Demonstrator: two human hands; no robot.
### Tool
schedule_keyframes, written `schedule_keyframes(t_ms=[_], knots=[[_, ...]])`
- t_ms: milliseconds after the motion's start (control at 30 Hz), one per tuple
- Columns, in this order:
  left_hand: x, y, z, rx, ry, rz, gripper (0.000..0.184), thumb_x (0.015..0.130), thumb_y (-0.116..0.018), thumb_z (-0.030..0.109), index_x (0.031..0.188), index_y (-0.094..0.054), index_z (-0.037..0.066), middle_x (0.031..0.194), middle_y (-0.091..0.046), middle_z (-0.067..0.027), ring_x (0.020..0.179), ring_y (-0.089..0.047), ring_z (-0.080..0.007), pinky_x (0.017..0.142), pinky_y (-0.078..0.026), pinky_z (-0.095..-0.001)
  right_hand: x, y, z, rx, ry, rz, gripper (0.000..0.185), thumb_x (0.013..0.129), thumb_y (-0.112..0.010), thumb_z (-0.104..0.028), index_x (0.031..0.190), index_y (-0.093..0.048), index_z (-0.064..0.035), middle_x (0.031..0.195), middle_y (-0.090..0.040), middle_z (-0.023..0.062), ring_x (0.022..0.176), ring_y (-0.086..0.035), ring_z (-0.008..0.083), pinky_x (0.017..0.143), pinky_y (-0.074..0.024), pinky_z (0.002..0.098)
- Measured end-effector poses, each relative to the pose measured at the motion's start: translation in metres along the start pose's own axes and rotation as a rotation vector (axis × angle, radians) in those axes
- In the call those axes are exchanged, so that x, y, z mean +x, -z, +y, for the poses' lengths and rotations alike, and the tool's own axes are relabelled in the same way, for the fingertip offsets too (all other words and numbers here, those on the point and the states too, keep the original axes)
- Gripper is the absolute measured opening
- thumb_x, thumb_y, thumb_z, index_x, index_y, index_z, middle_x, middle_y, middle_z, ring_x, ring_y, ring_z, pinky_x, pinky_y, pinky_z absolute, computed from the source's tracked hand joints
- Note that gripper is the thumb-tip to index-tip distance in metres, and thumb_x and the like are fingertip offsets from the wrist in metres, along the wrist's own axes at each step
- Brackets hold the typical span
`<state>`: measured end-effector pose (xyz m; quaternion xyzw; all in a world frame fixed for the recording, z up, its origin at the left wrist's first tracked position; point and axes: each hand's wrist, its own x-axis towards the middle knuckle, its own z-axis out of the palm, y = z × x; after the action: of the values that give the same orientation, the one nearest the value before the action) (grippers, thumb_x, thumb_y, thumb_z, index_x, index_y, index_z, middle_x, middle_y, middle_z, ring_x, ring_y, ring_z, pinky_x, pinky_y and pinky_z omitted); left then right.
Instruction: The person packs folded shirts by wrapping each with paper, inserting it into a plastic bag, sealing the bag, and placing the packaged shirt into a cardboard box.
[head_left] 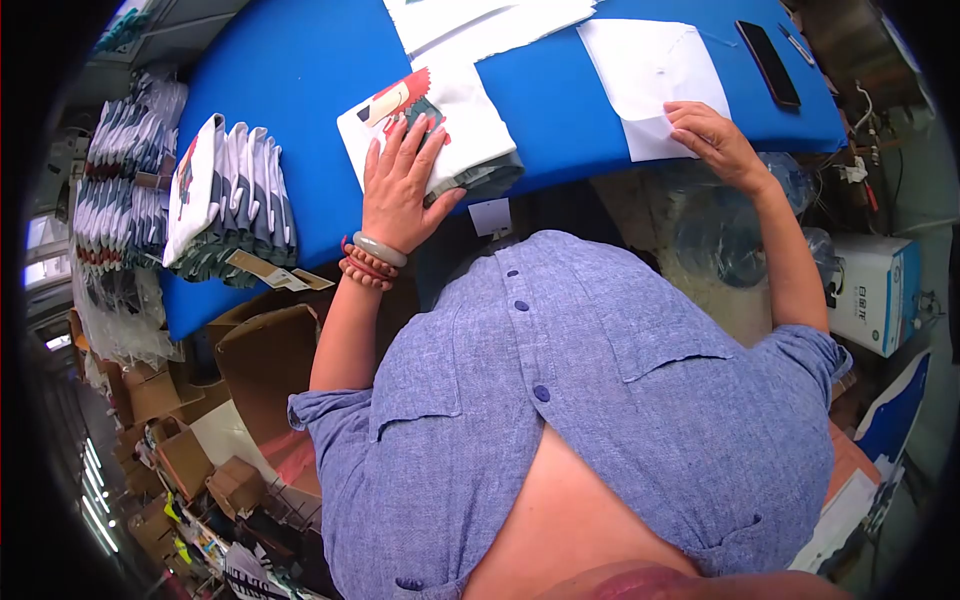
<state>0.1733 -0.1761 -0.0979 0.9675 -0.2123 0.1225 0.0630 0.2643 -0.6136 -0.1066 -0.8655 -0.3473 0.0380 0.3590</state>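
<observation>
My left hand point(400, 190) lies flat with fingers spread on a folded white garment point(470, 115) with a red, cream and dark green print and grey-green cloth at its edge. A small white tag point(491, 217) hangs below it at the table's near edge. On the right, my right hand point(722, 145) has its fingers curled at the near end of some white paper sheets point(655, 70). The near part of the top sheet is bent up under the fingers; the thumb side is partly hidden.
The blue table point(300, 60) carries a row of folded garments point(240, 185) on the left, more white sheets point(490, 25) at the back and a black phone point(767, 65) at the right. Bagged garments point(125, 190), cardboard boxes point(265, 365) and a white carton point(868, 295) stand around.
</observation>
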Motion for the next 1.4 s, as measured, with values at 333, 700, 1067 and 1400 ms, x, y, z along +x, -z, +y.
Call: schedule_keyframes(t_ms=[333,700,1067,1400], knots=[[-0.002,-0.002,0.0,-0.011,0.01,0.046,0.071,0.079,-0.066,0.044,0.14,-0.045,0.015,0.148,-0.039,-0.01,0.14,-0.031,-0.032,0.112,-0.022,-0.0522,0.001,0.003,-0.002,0.017,-0.06,-0.02,0.016,0.092,-0.061,-0.014,0.1,-0.065,-0.0008,0.118,-0.062,0.0111,0.115,-0.056,0.0246,0.099,-0.0441,0.0337],[-0.005,-0.002,-0.006,-0.16,0.011,0.067,0.064,0.084,-0.062,0.044,0.138,-0.047,0.014,0.146,-0.042,-0.0102,0.139,-0.033,-0.0317,0.113,-0.02,-0.0523,0.005,0.002,-0.002,0.141,-0.229,0.061,0.016,0.09,-0.066,-0.019,0.091,-0.064,-0.0025,0.106,-0.066,0.0085,0.102,-0.06,0.0191,0.088,-0.0472,0.0303],[0.041,0.067,-0.012,-0.689,-0.216,0.27,0.063,0.079,-0.078,0.025,0.134,-0.049,0.01,0.135,-0.052,-0.0137,0.129,-0.045,-0.0296,0.107,-0.036,-0.0404,0.133,0.028,-0.199,0.02,0.575,-0.294,0.012,0.091,-0.062,-0.011,0.096,-0.059,-0.0002,0.079,-0.059,0.009,0.07,-0.058,0.023,0.061,-0.0433,0.0317],[0.068,0.081,-0.058,-1.334,-0.285,0.045,0.098,0.081,-0.073,0.029,0.153,-0.008,0.014,0.158,-0.011,-0.0144,0.144,-0.017,-0.0368,0.117,-0.019,-0.0465,0.26,0.027,-0.214,0.33,0.254,-0.603,0.026,0.095,-0.06,-0.032,0.092,-0.061,-0.0064,0.078,-0.058,-0.0017,0.072,-0.054,0.006,0.062,-0.0461,0.0224]])
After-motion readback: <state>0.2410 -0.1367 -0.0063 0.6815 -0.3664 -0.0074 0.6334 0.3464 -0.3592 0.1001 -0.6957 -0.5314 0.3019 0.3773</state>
